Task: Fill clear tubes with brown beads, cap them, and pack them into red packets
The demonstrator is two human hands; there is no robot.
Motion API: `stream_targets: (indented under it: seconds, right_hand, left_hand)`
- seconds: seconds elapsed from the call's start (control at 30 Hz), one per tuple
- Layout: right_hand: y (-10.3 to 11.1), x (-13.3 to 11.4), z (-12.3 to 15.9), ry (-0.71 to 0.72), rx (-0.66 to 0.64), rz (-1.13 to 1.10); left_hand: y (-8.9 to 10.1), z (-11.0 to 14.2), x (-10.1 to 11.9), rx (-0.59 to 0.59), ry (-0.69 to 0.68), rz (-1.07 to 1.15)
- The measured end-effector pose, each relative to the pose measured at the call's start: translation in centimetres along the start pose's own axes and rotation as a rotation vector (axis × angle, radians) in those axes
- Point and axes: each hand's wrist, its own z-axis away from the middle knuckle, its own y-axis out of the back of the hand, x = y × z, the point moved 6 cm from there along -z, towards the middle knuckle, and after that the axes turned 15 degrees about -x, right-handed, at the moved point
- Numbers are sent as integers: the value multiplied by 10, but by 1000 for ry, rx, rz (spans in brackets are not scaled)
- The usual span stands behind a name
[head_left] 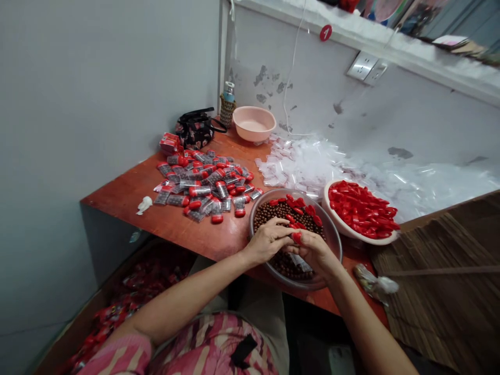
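Both hands meet over a metal bowl (pixel 339 252) of brown round beads (pixel 267 212). My right hand (pixel 318 255) is closed on a small red cap (pixel 297 238) at its fingertips. My left hand (pixel 265 242) reaches in from the left with bent, closed fingers touching the right fingertips; what it pinches is hidden. Below the right hand shows a clear plastic piece (pixel 301 263); I cannot tell whether it is held or lies on the beads. Several loose red caps (pixel 299 202) lie on the beads toward the bowl's far side.
Left of the bowl lies a pile of red-capped clear packs (pixel 207 182). A white bowl (pixel 332 221) of red pieces (pixel 361 208) stands right, before clear plastic pieces (pixel 300 161). Farther back are a pink basin (pixel 253 110) and a bag (pixel 195 130). Cardboard (pixel 449 281) borders the right.
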Motion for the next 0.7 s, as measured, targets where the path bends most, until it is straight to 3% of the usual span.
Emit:
stream_targets:
  seconds: [0.17, 0.37, 0.47, 0.6, 0.7]
  right_hand:
    - [0, 5, -6, 112, 108, -73]
    - [-3, 6, -8, 152, 197, -76]
    - [-4, 5, -10, 96, 199, -49]
    - [1, -2, -10, -27, 104, 48]
    - [22, -19, 2, -56, 226, 271]
  left_hand:
    - [1, 0, -1, 67, -23, 7]
    - [2, 0, -2, 80, -42, 41]
    - [6, 0, -3, 111, -8, 89]
    - [8, 0, -2, 138, 37, 184]
    - [13, 2, -5, 192, 74, 277]
